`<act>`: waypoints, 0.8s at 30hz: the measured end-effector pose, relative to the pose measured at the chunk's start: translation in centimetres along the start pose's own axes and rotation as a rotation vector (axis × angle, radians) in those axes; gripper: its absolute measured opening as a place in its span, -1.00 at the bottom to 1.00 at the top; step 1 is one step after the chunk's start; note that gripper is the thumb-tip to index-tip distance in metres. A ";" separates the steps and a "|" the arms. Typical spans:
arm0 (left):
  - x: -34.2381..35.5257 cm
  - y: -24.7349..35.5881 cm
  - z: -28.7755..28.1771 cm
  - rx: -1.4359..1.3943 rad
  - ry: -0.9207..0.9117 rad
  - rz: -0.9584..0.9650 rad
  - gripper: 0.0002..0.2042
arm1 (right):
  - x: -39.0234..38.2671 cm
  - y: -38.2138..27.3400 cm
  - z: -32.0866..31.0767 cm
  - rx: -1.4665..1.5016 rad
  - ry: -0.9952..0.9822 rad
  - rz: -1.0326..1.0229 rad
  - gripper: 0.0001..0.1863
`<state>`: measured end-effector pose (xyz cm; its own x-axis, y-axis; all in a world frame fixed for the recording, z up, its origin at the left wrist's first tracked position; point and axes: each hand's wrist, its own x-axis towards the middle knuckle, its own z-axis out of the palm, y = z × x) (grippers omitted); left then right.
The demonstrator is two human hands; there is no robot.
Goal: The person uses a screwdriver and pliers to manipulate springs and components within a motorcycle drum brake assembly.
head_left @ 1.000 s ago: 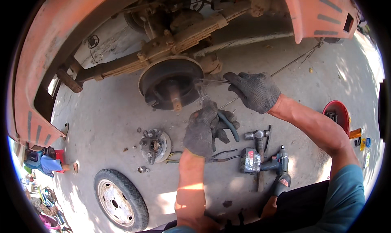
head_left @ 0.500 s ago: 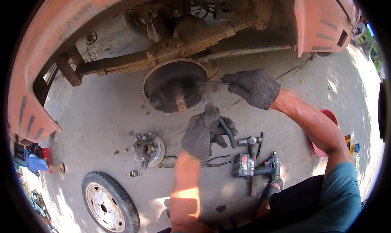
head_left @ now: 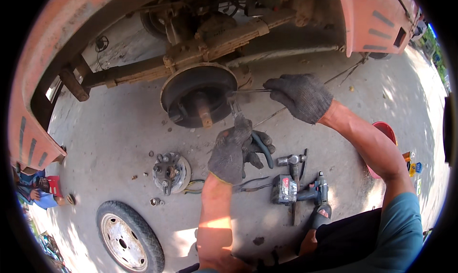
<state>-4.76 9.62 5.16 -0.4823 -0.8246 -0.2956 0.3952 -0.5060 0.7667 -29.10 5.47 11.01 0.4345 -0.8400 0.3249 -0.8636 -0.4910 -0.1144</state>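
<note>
In a dark-gloved fist, my left hand holds pliers with dark blue-green handles. Their metal jaws reach up to the right side of a round, dirty brake assembly. A rusty axle end sticks out of its middle. My right hand, gloved too, pinches a thin metal rod pointing left. The rod's tip is at the brake's right edge, just above the jaws; what it touches there is too dark to make out.
Above is a rusty leaf spring under an orange vehicle body. On the concrete lie a hub with a puller, a hammer, a cordless impact wrench and a wheel. A red basin stands right; a person is at far left.
The view has shifted slightly, moving the brake left and up. My right hand with the rod has drawn a little to the right; the pliers stay at the brake's edge.
</note>
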 end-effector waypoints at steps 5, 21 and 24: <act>-0.5 0.5 0.2 0.026 0.039 -0.011 -0.68 | -0.1 -0.1 0.1 0.057 0.030 0.012 -0.69; 0.3 -1.0 0.1 -0.026 0.024 0.063 -0.76 | -1.8 -2.8 2.0 0.363 -0.111 0.255 -0.70; -0.1 -0.9 0.2 -0.031 0.048 0.099 -0.76 | -1.3 -2.9 1.1 0.414 -0.140 0.240 -0.69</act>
<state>-5.27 10.20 4.58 -0.4021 -0.8816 -0.2471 0.4634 -0.4287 0.7755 -26.91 7.73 9.88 0.2906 -0.9496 0.1179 -0.7818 -0.3067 -0.5429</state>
